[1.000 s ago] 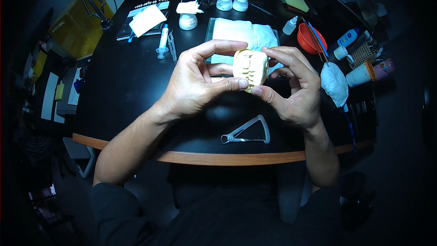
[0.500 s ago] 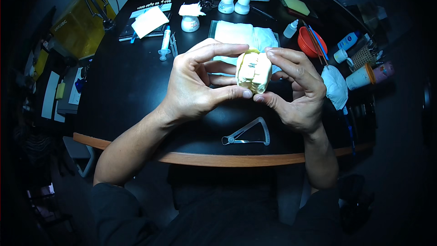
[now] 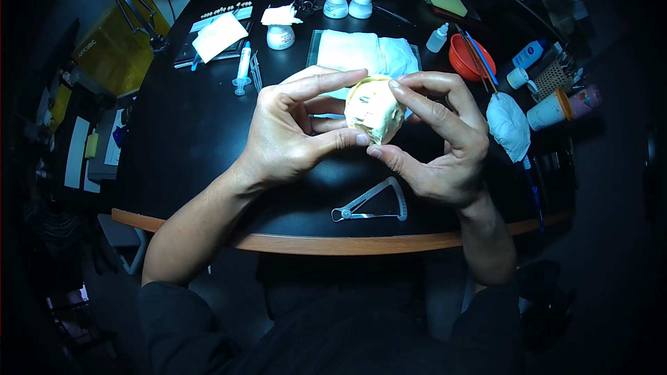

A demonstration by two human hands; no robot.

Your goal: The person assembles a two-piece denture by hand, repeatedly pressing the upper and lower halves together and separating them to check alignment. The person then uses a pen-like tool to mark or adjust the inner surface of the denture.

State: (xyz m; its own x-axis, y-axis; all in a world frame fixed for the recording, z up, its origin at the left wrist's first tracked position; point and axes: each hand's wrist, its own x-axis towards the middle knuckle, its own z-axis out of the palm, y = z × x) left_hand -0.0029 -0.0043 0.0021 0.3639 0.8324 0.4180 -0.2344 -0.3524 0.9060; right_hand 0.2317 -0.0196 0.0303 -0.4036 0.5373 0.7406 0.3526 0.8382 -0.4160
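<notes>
Above the desk's middle I hold a cream-coloured dental plaster model [image 3: 374, 110] between both hands. My left hand [image 3: 292, 121] is closed on its left side, index finger at the top edge and thumb at the lower edge. On the other side my right hand [image 3: 445, 132] grips it with fingertips at the upper right and thumb underneath. A small dark mark shows on the model's face; its back is hidden. Below the hands, near the front edge, a metal measuring caliper [image 3: 343, 214] lies on the black desk. A folded white towel [image 3: 351, 48] lies behind the model.
A syringe [image 3: 244, 69] and a tissue-topped jar [image 3: 281, 37] stand or lie at the back left. Two white bottles [image 3: 336, 3] are at the back. On the right are a dropper bottle [image 3: 437, 39], a red bowl [image 3: 464, 55] and a white cloth bundle [image 3: 509, 125].
The plaster model has turned, so a rounder, broader face shows and the gap down its middle no longer does. Both hands keep their grip and sit slightly further left in view.
</notes>
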